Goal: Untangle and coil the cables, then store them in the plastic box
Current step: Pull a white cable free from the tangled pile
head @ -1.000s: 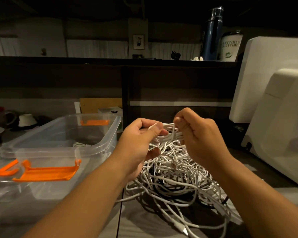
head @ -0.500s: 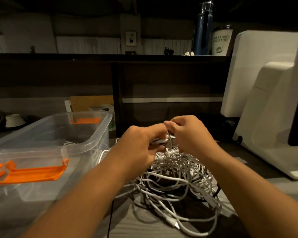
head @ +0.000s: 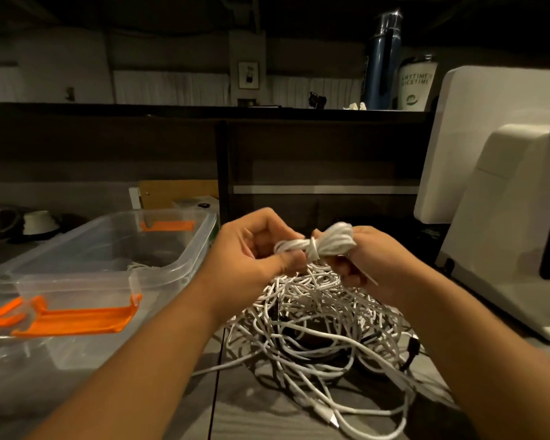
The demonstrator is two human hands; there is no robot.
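A small coiled bundle of white cable (head: 323, 241) is held between both hands above the table. My left hand (head: 251, 252) pinches its left end with thumb and fingers. My right hand (head: 367, 260) grips the right end, fingers curled round the loops. One turn of cable is wrapped around the bundle's middle. Under the hands lies a big tangled heap of white cables (head: 318, 325), with a black cable running through it. The clear plastic box (head: 178, 265) with orange latches stands open at the left, a coiled white cable (head: 140, 266) on its floor.
A clear lid with an orange clip (head: 0, 315) lies by the box's near left side. A white machine (head: 505, 217) stands at the right. A dark shelf wall (head: 299, 147) backs the table, with a blue bottle (head: 381, 58) and a white cup (head: 416, 82) on top.
The hands have lifted a little and moved apart. A coiled bundle with a wrap around its middle now shows between them, where before they were close together over the heap.
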